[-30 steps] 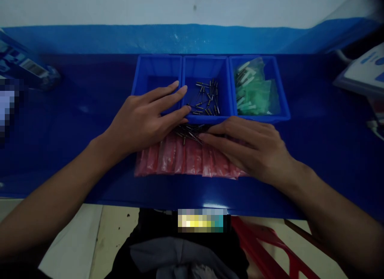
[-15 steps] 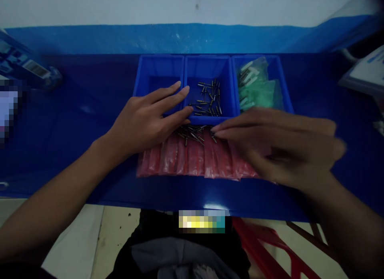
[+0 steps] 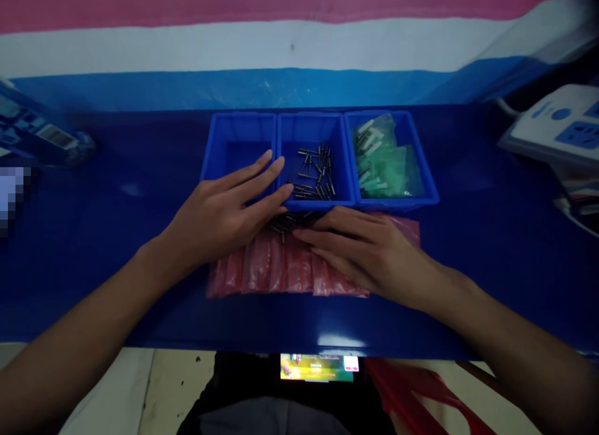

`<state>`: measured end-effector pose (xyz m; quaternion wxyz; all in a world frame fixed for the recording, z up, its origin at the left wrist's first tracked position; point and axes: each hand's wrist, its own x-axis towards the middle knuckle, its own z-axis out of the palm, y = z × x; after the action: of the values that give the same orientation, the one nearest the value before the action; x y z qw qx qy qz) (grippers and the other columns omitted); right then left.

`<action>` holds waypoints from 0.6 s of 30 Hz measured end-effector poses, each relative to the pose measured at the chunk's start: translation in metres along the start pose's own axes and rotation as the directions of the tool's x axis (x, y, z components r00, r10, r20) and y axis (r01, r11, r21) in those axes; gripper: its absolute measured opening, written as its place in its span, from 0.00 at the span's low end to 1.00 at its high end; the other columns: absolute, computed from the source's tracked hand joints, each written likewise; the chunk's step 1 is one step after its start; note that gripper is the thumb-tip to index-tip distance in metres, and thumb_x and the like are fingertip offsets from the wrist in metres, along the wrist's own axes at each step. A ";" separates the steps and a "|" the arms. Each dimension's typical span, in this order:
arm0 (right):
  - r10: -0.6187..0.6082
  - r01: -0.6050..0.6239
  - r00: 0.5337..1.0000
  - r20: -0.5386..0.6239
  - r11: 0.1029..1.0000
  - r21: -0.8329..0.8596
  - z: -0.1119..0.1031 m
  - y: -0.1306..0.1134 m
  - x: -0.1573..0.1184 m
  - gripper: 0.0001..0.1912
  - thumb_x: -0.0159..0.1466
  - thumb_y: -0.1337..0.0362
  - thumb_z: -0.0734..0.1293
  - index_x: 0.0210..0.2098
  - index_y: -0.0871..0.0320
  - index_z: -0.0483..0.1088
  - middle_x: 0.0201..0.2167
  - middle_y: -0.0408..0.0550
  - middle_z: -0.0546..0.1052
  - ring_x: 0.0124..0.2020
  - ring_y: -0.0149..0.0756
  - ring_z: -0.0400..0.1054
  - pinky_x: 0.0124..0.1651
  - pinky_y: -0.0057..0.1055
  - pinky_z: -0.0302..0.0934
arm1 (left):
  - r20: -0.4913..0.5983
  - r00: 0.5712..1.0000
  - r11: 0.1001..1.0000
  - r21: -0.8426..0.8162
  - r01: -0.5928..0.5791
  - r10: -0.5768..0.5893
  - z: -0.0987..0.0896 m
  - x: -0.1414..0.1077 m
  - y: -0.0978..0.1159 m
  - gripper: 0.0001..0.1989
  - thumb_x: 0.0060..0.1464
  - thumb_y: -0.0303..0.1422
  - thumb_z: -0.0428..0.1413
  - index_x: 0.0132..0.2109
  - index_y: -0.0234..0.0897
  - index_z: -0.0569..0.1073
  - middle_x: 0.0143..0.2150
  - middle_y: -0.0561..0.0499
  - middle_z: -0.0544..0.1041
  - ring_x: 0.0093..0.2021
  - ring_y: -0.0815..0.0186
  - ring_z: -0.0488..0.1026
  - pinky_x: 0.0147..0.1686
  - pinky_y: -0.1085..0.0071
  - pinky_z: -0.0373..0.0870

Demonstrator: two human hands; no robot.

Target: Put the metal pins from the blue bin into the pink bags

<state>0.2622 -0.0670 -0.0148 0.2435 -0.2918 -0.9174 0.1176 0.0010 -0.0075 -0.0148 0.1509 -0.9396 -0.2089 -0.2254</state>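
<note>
Pink packets point(image 3: 262, 269) nearest, in row, right part covered by right hand point(image 3: 374, 251). Right hand back low and left over them, was farther right and blurred half-second ago; whether fingertips pinch anything, cannot tell. Left hand point(image 3: 229, 213) much as before, fingers loosely spread, palm hidden. Pin pile point(image 3: 283, 224) between both hands' fingertips, partly covered, just before middle blue bin point(image 3: 322, 205); loose pins point(image 3: 322, 157) inside.

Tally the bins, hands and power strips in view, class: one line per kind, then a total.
Bins: 3 (left bin, middle bin, right bin)
Hands: 2 (left hand, right hand)
Power strips: 1
Total: 6
</note>
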 end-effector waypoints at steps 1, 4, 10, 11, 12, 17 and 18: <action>0.000 0.000 1.000 -0.013 1.000 -0.002 0.002 0.000 0.000 0.15 0.72 0.68 0.63 0.56 0.65 0.73 0.46 0.53 0.80 0.47 0.38 0.75 0.49 0.37 0.75 | 0.000 1.000 1.000 -0.007 -0.003 0.003 0.000 0.000 0.000 0.19 0.66 0.31 0.58 0.62 0.33 0.70 0.65 0.37 0.72 0.67 0.57 0.69 0.61 0.60 0.78; 0.004 -0.004 0.999 -0.039 1.000 0.007 0.008 -0.001 0.000 0.15 0.72 0.68 0.64 0.56 0.64 0.73 0.48 0.53 0.80 0.51 0.40 0.75 0.54 0.40 0.74 | -0.011 1.000 0.999 -0.035 -0.006 0.006 0.000 0.000 0.001 0.19 0.65 0.29 0.58 0.61 0.30 0.70 0.65 0.34 0.71 0.67 0.56 0.69 0.61 0.59 0.78; 0.030 -0.021 0.989 -0.147 0.998 0.062 0.006 -0.005 0.000 0.14 0.70 0.72 0.65 0.54 0.65 0.74 0.43 0.52 0.80 0.43 0.34 0.76 0.46 0.31 0.74 | -0.029 0.999 0.999 -0.047 0.015 -0.016 0.002 0.000 0.001 0.18 0.64 0.29 0.59 0.60 0.31 0.72 0.64 0.34 0.72 0.66 0.55 0.71 0.62 0.62 0.76; 0.058 -0.040 0.982 -0.182 0.994 0.101 0.004 -0.007 0.000 0.14 0.69 0.72 0.66 0.53 0.63 0.75 0.43 0.51 0.80 0.43 0.32 0.76 0.45 0.30 0.73 | -0.031 0.999 0.999 -0.049 0.015 -0.016 0.003 0.000 0.001 0.19 0.64 0.29 0.60 0.60 0.30 0.72 0.65 0.34 0.72 0.66 0.55 0.71 0.62 0.62 0.76; 0.096 -0.064 0.970 -0.221 0.987 0.146 0.001 -0.008 0.001 0.13 0.69 0.71 0.67 0.52 0.61 0.76 0.43 0.50 0.80 0.43 0.31 0.76 0.45 0.29 0.73 | -0.034 0.999 0.999 -0.052 0.016 -0.018 0.003 0.001 0.002 0.18 0.64 0.29 0.60 0.60 0.31 0.72 0.65 0.35 0.72 0.66 0.55 0.71 0.62 0.63 0.76; 0.344 -0.208 0.831 -0.437 0.921 0.330 -0.009 -0.008 0.006 0.12 0.64 0.71 0.71 0.46 0.53 0.80 0.45 0.47 0.82 0.46 0.36 0.78 0.51 0.35 0.74 | -0.068 0.997 0.997 -0.075 0.022 -0.027 0.006 0.001 0.002 0.17 0.65 0.30 0.59 0.59 0.32 0.73 0.64 0.37 0.73 0.65 0.56 0.72 0.62 0.64 0.75; 0.366 -0.204 0.821 -0.438 0.905 0.373 -0.011 -0.007 0.007 0.15 0.64 0.72 0.71 0.49 0.53 0.80 0.50 0.48 0.81 0.52 0.39 0.77 0.58 0.40 0.73 | -0.065 0.997 0.996 -0.083 0.025 -0.030 0.005 0.001 0.001 0.17 0.65 0.31 0.59 0.59 0.33 0.73 0.64 0.38 0.73 0.65 0.56 0.71 0.63 0.63 0.75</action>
<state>0.2602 -0.0676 -0.0005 0.4937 -0.4055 -0.7383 0.2162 0.0042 -0.0064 -0.0194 0.1156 -0.9341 -0.2072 -0.2667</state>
